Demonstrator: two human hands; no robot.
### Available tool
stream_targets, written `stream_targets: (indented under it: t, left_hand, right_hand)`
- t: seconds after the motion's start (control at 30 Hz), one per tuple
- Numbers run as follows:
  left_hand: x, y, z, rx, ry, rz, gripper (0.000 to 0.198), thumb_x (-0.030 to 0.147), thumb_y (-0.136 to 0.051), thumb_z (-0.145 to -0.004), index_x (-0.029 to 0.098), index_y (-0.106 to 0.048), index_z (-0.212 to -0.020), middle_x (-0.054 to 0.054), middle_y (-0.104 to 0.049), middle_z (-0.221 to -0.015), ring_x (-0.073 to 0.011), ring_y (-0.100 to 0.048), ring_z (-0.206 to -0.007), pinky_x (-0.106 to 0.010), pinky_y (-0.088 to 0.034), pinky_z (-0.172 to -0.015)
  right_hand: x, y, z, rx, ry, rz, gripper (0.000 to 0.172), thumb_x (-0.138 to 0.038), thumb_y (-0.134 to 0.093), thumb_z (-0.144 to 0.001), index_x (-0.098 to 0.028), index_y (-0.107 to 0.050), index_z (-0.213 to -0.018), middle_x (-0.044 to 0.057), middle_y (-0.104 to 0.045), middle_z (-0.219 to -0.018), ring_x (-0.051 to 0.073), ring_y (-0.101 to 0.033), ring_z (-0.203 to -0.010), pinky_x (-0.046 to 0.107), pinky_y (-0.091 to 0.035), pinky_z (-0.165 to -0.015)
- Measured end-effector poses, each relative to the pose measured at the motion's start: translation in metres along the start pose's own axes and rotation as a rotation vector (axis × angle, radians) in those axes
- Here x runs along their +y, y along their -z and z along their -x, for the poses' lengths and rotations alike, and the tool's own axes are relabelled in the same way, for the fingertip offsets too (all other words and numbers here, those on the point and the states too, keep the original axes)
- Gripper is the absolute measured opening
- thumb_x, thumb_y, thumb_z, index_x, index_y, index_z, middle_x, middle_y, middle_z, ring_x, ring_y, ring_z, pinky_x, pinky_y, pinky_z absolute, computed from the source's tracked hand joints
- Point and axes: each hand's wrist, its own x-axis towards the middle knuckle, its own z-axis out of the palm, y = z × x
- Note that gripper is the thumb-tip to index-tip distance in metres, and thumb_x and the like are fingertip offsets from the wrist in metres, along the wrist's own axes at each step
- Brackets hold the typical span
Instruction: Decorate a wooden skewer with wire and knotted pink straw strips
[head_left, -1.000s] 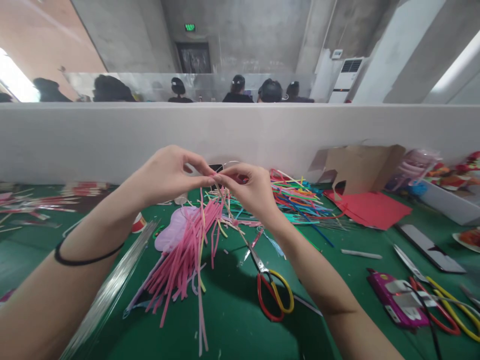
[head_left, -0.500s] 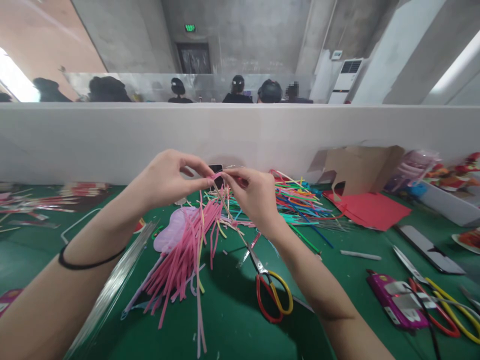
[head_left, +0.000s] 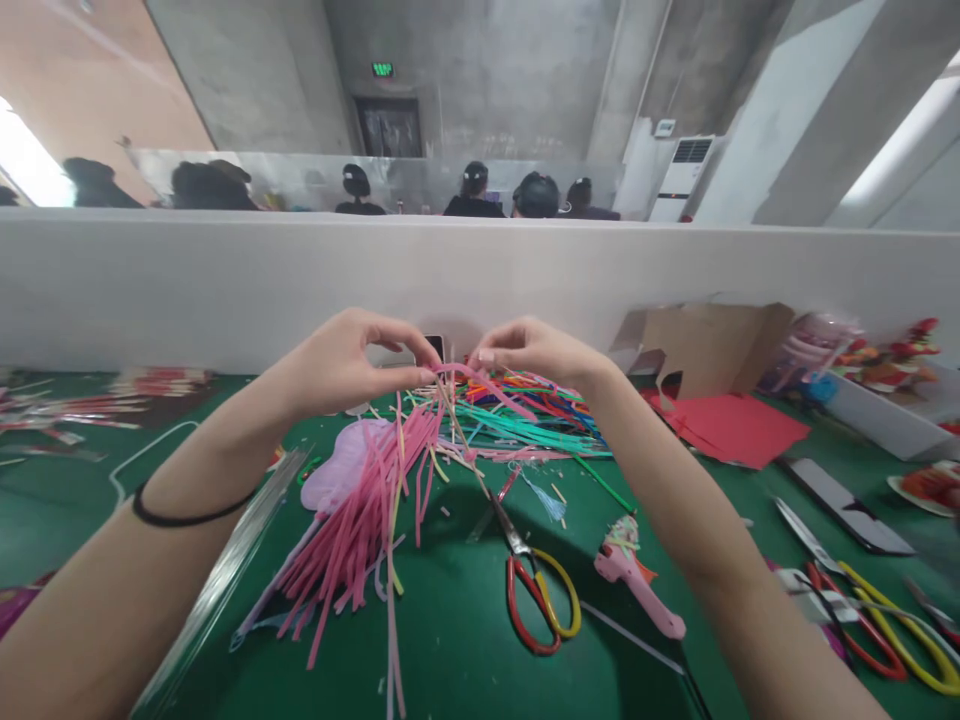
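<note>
Above the middle of the table, my left hand (head_left: pixel 360 360) is closed, thumb and forefinger pinching a pink pipe cleaner (head_left: pixel 517 400) and the top of a thin stick (head_left: pixel 469 445). The pipe cleaner arcs rightward out of that pinch. My right hand (head_left: pixel 536 352) is closed at the fingertips on this same pipe cleaner, a short way from the left; the exact contact is partly hidden. Below the left hand lies a bundle of pink pipe cleaners (head_left: pixel 352 530) over a lilac flat piece (head_left: pixel 341 465). Red-and-yellow-handled scissors (head_left: pixel 536 590) rest in front, blades near the stick's lower end.
Behind the hands lie many coloured pipe cleaners (head_left: pixel 540 430). A pink glue gun (head_left: pixel 641 585) sits by my right forearm. Farther right are red sheets (head_left: pixel 739 430), cardboard (head_left: pixel 720 350), a phone (head_left: pixel 847 505) and more scissors (head_left: pixel 862 590). A white partition (head_left: pixel 300 290) borders the back.
My right hand has moved right, away from my left, and a longer arc of pink pipe cleaner now shows. The glue gun has come into view beside my right forearm.
</note>
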Motion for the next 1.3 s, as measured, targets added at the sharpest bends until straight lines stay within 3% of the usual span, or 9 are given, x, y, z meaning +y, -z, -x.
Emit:
stream_targets:
  t: [0.1, 0.37, 0.5, 0.67, 0.8, 0.87, 1.07, 1.17, 1.3]
  left_hand:
    - [-0.002, 0.001, -0.001, -0.01, -0.024, 0.009, 0.024, 0.044, -0.067, -0.078, 0.024, -0.078, -0.087, -0.005, -0.077, -0.096, -0.0215, -0.069, -0.092, -0.032, -0.048, -0.086]
    - [-0.006, 0.001, -0.001, -0.138, -0.102, 0.114, 0.019, 0.042, -0.07, -0.077, 0.027, -0.077, -0.088, -0.004, -0.076, -0.104, -0.021, -0.068, -0.1, -0.032, -0.048, -0.091]
    - [-0.006, -0.01, 0.0, -0.072, -0.079, 0.215, 0.019, 0.043, -0.071, -0.078, 0.026, -0.077, -0.085, -0.004, -0.076, -0.102, -0.0219, -0.067, -0.103, -0.033, -0.048, -0.094]
    - [0.002, -0.033, 0.002, 0.071, -0.027, 0.311, 0.022, 0.046, -0.072, -0.076, 0.025, -0.076, -0.081, -0.005, -0.077, -0.093, -0.0228, -0.068, -0.095, -0.035, -0.051, -0.091]
    - [0.007, -0.045, 0.0, 0.134, 0.008, 0.332, 0.02, 0.043, -0.071, -0.076, 0.024, -0.076, -0.08, -0.005, -0.077, -0.091, -0.0231, -0.068, -0.094, -0.036, -0.052, -0.089]
    - [0.008, -0.047, -0.002, 0.149, 0.023, 0.335, 0.019, 0.041, -0.071, -0.076, 0.023, -0.076, -0.079, -0.005, -0.077, -0.09, -0.0226, -0.069, -0.094, -0.034, -0.052, -0.088]
    - [0.011, -0.046, -0.007, 0.214, 0.108, 0.241, 0.023, 0.041, -0.07, -0.076, 0.021, -0.076, -0.085, -0.005, -0.078, -0.089, -0.0225, -0.07, -0.085, -0.033, -0.052, -0.076]
    - [0.013, -0.046, -0.004, 0.273, 0.14, 0.196, 0.025, 0.043, -0.068, -0.076, 0.021, -0.077, -0.083, -0.005, -0.078, -0.084, -0.0233, -0.069, -0.082, -0.033, -0.052, -0.073]
    - [0.012, -0.049, -0.001, 0.332, 0.135, 0.199, 0.027, 0.044, -0.066, -0.079, 0.02, -0.077, -0.081, -0.005, -0.078, -0.08, -0.0227, -0.069, -0.08, -0.031, -0.052, -0.069]
  right_hand:
    - [0.0, -0.005, -0.01, -0.171, 0.009, -0.05, 0.025, -0.045, -0.072, -0.081, -0.021, -0.076, -0.082, 0.001, -0.075, -0.079, 0.012, -0.066, -0.07, 0.025, -0.052, -0.066]
    - [-0.004, -0.008, -0.018, -0.148, 0.067, -0.053, 0.023, -0.042, -0.074, -0.08, -0.019, -0.076, -0.081, 0.0, -0.073, -0.07, 0.013, -0.066, -0.069, 0.027, -0.053, -0.068]
    - [-0.012, -0.004, -0.016, -0.065, 0.104, 0.083, 0.021, -0.041, -0.072, -0.081, -0.02, -0.077, -0.083, 0.0, -0.075, -0.074, 0.012, -0.065, -0.069, 0.026, -0.052, -0.066]
    - [-0.033, 0.019, -0.022, -0.12, 0.073, 0.315, 0.013, -0.036, -0.081, -0.07, -0.023, -0.078, -0.073, -0.003, -0.074, -0.069, 0.012, -0.065, -0.066, 0.026, -0.05, -0.062]
    - [-0.043, 0.03, -0.046, 0.265, 0.212, 0.504, 0.014, -0.031, -0.079, -0.071, -0.021, -0.074, -0.062, -0.006, -0.068, -0.058, 0.011, -0.064, -0.067, 0.026, -0.048, -0.064]
    - [-0.056, 0.027, -0.054, 0.335, 0.25, 0.638, 0.022, -0.031, -0.071, -0.079, -0.02, -0.073, -0.061, -0.007, -0.064, -0.056, 0.011, -0.065, -0.07, 0.028, -0.048, -0.069]
    - [-0.124, -0.018, -0.031, -0.039, 0.317, 1.332, 0.038, -0.007, -0.072, -0.075, -0.017, -0.056, -0.043, -0.007, -0.045, -0.043, 0.015, -0.065, -0.076, 0.04, -0.044, -0.087]
    - [-0.119, -0.034, -0.009, 0.096, 0.379, 1.388, 0.038, -0.007, -0.069, -0.081, -0.017, -0.055, -0.047, -0.003, -0.052, -0.051, 0.021, -0.063, -0.089, 0.043, -0.042, -0.09]
    - [-0.063, -0.05, 0.017, 0.465, 0.455, 1.241, 0.022, -0.017, -0.062, -0.093, -0.023, -0.069, -0.072, 0.0, -0.071, -0.076, 0.022, -0.059, -0.096, 0.04, -0.04, -0.085]
